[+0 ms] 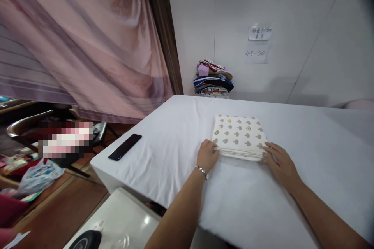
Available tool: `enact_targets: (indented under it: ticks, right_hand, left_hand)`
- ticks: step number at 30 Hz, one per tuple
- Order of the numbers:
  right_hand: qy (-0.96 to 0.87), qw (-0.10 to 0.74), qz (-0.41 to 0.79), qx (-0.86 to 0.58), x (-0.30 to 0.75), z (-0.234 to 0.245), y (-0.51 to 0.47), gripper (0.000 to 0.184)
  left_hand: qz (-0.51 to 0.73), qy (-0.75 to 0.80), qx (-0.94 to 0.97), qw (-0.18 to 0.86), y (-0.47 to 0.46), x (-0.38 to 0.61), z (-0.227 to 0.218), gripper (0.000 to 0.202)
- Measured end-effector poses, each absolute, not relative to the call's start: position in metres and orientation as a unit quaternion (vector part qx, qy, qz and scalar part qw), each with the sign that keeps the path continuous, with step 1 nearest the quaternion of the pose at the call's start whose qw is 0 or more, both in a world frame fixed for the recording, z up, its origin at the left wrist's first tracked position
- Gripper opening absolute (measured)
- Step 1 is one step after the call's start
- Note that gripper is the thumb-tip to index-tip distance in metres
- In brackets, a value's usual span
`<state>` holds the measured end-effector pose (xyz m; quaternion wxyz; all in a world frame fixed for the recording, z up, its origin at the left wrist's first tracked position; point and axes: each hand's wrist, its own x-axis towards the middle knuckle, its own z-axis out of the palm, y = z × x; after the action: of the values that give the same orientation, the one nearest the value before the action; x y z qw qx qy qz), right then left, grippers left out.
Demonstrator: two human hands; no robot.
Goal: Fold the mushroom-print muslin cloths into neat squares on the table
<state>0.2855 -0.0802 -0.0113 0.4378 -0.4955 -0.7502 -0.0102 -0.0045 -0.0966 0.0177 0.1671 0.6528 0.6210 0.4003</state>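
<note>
A folded cream cloth (239,135) printed with grey shapes lies on the white-covered table (181,151). My left hand (207,155) rests at the cloth's near left corner, its fingers curled against the stacked edges. At the near right corner lies my right hand (279,163), fingers stretched out flat and touching the cloth's edge. A bracelet circles my left wrist.
A black phone (125,147) lies near the table's left edge. A pile of folded clothes (212,78) stands at the table's far side against the wall. Pink curtain (87,39) hangs on the left. Two paper notes (258,42) are stuck on the wall. A chair and bags sit lower left.
</note>
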Motion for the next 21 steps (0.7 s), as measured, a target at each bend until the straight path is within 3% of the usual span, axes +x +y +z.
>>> enact_targets:
  ticks: [12, 21]
  right_hand:
    - [-0.634, 0.458, 0.145, -0.606, 0.284, -0.007, -0.085, 0.037]
    - [-0.562, 0.374, 0.24, -0.697, 0.285, 0.001, -0.082, 0.057]
  left_hand:
    - [0.435, 0.603, 0.63, 0.223, -0.094, -0.008, 0.014, 0.019]
    - [0.446, 0.647, 0.574, 0.232, -0.091, -0.005, 0.015, 0.019]
